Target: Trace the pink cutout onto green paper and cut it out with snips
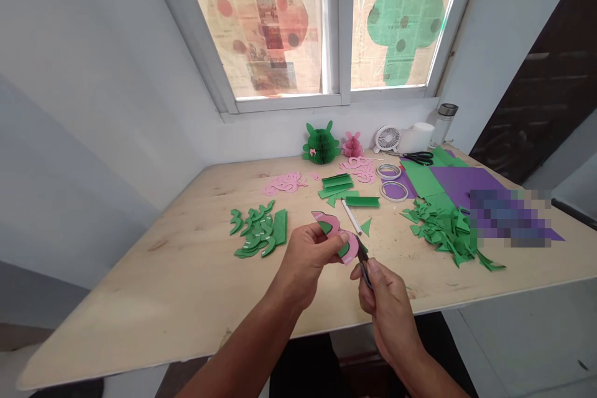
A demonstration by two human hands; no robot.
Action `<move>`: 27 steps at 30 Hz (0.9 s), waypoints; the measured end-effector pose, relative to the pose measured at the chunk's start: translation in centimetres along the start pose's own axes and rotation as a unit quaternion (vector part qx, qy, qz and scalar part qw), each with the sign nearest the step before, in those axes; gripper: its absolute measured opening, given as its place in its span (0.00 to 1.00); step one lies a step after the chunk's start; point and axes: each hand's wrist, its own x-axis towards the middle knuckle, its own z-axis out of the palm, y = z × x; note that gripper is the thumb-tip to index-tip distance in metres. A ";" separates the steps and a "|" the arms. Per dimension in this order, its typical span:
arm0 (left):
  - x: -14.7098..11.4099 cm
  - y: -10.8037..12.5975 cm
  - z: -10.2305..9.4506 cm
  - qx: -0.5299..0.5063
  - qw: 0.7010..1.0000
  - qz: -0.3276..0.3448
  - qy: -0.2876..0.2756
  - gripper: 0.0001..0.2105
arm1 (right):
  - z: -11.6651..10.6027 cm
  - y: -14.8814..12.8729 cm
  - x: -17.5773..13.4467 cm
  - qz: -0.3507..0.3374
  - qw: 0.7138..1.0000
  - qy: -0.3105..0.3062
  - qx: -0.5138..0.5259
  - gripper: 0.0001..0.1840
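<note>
My left hand [313, 255] pinches a curved pink paper piece [332, 222] with green paper against it, held above the front part of the table. In my right hand [383, 298] is a pair of dark scissors [362, 261], its blades at the right edge of the held paper. Just beyond the paper lies a white pen [351, 217]. Left of my hands rests a pile of green curved paper pieces [256, 230]. A heap of green paper scraps [443, 230] lies to the right.
Behind my hands are pink paper pieces [284, 183], folded green strips [336, 183] and rolls of tape [394, 191]. Purple paper [466, 183] covers the right side. By the wall stand a green paper figure [321, 144], a pink one [353, 145], a small fan [387, 138] and a bottle [443, 126].
</note>
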 end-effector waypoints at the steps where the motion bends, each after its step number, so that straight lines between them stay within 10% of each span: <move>1: 0.0 0.0 0.0 0.000 1.000 0.000 0.000 0.08 | 0.0 0.0 0.0 0.000 1.000 0.000 0.002 0.25; 27: -0.1 0.4 0.1 -0.002 1.000 -0.002 -0.005 0.09 | 0.0 0.2 0.0 -0.005 1.000 0.004 0.006 0.25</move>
